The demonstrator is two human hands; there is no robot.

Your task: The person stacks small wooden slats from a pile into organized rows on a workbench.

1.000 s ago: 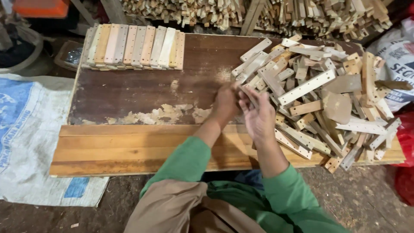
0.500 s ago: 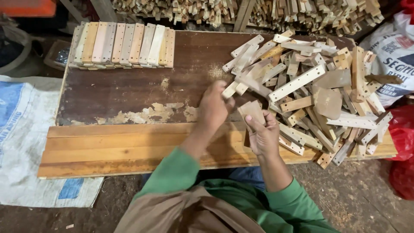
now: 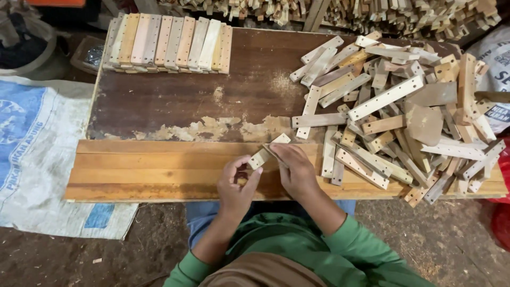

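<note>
We held one short wooden strip over the near plank of the table, just in front of our chest. Our left hand was curled loosely, thumb and fingertips pinching the strip's lower end. Our right hand was closed around a thin flat piece of sandpaper, as far as we could tell, pressed against the strip's upper edge.

By our reckoning the work was far from over. At the far left corner lay a neat row of strips, set side by side, which we took for the finished ones. To the right, touching our right hand's side of the table, sprawled a much larger loose pile of strips with holes in them, crossed at all angles. So we judged only a small share sorted and the bulk left, with the strip in hand midway between the two heaps.
</note>
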